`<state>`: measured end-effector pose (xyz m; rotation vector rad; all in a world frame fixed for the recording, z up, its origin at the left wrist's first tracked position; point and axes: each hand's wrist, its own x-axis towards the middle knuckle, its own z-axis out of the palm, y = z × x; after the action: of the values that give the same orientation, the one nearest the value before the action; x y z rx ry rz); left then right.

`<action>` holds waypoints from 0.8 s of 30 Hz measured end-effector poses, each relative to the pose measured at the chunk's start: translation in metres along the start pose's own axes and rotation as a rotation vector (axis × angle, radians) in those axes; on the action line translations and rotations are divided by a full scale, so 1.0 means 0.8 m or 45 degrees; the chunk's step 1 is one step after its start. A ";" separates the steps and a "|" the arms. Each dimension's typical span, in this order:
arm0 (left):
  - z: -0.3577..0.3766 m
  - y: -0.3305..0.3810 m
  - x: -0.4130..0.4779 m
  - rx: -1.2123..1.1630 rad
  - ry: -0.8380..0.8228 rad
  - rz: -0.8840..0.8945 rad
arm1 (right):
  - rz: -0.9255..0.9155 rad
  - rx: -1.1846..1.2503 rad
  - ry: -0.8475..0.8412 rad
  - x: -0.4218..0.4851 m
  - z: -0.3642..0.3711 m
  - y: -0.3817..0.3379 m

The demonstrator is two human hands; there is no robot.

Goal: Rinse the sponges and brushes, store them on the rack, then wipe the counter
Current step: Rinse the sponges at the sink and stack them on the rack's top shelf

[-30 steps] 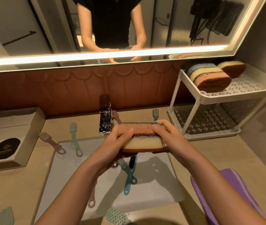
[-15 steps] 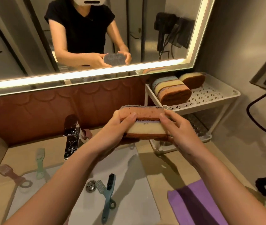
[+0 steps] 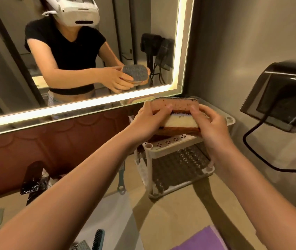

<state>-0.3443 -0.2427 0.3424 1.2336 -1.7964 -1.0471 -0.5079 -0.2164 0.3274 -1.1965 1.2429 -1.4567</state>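
Sponges [image 3: 175, 123] now higher, right over the rack [image 3: 168, 148]

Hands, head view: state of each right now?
Left hand: holding, fingers curled round the left end of the sponge stack.
Right hand: holding, fingers gripping the right end of the same stack.

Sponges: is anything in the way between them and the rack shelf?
Nothing I can see. The left hand and right hand hold the sponges right above the top shelf of the rack. Most of that shelf is hidden behind them, so I cannot tell what lies there.
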 end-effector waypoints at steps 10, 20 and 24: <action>0.048 -0.052 0.059 0.806 0.225 0.177 | -0.103 -0.235 0.388 0.071 -0.036 0.024; 0.058 -0.066 0.051 0.932 0.401 0.196 | -0.030 -0.237 0.539 0.113 -0.045 0.035; 0.059 -0.065 0.050 0.955 0.407 0.187 | -0.041 -0.433 0.478 0.122 -0.054 0.036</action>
<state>-0.3777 -0.2814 0.2799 1.5474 -2.0375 -0.0486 -0.5667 -0.3086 0.3097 -1.1964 1.7912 -1.5845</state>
